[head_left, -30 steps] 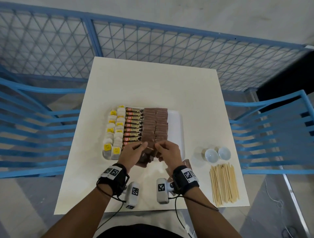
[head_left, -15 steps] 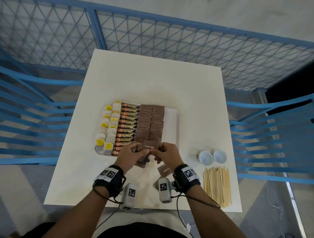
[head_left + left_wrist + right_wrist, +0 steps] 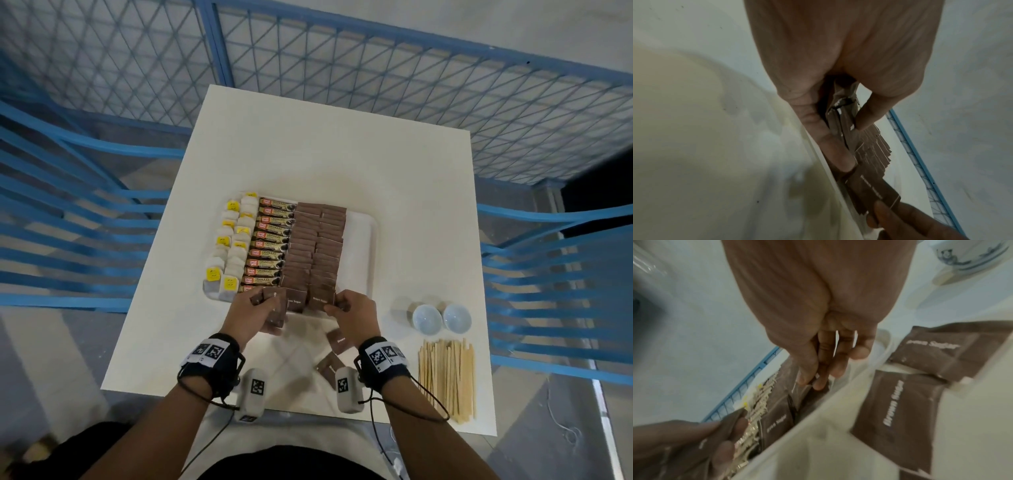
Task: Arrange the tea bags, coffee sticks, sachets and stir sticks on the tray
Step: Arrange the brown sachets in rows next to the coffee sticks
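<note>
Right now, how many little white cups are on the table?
2. One cup sits on the table to the right of the tray, and the other cup is right beside it, further right. Both are just above the wooden stir sticks. None seems hidden.

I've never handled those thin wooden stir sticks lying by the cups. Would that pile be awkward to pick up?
Probably a bit. The stir sticks look thin and flat, lying loose side by side on the table, so they would likely fan out or slip from a grip. They seem light and stiff, and being flat they are unlikely to roll.
</note>
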Demonstrator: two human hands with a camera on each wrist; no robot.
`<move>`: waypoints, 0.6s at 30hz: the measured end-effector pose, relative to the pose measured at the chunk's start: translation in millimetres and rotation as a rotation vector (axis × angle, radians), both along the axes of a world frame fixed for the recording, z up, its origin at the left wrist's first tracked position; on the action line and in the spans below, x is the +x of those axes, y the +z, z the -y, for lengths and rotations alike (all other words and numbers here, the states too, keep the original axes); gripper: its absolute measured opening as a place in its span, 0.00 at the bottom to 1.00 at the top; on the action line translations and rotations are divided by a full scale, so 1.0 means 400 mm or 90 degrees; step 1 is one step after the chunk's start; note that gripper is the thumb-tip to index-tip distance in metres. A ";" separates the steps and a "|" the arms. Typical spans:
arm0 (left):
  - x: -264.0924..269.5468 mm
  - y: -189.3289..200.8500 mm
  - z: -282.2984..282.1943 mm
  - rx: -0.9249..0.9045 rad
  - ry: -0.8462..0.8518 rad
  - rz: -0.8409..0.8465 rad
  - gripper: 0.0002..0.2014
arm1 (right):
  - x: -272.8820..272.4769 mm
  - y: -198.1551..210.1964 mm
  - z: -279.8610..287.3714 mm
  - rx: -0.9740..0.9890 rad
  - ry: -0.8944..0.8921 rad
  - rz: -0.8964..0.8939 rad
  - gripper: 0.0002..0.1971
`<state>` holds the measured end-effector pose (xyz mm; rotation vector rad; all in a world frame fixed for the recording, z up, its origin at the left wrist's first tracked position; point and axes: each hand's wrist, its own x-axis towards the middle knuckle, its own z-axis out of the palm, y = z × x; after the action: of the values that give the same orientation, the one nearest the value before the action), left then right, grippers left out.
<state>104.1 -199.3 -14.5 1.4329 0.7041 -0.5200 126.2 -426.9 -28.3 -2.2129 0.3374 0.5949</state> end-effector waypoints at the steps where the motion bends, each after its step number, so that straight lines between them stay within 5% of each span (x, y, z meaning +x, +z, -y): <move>1: -0.002 -0.001 -0.004 0.000 0.004 -0.002 0.09 | -0.003 -0.004 -0.002 -0.004 -0.004 -0.009 0.06; 18: 0.006 -0.004 -0.012 -0.025 -0.009 -0.010 0.09 | -0.019 -0.004 -0.035 -0.072 -0.048 0.015 0.10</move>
<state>106.7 -194.4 -16.2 1.3990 0.6937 -0.5538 118.6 -413.1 -29.9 -2.3016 0.4497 0.5196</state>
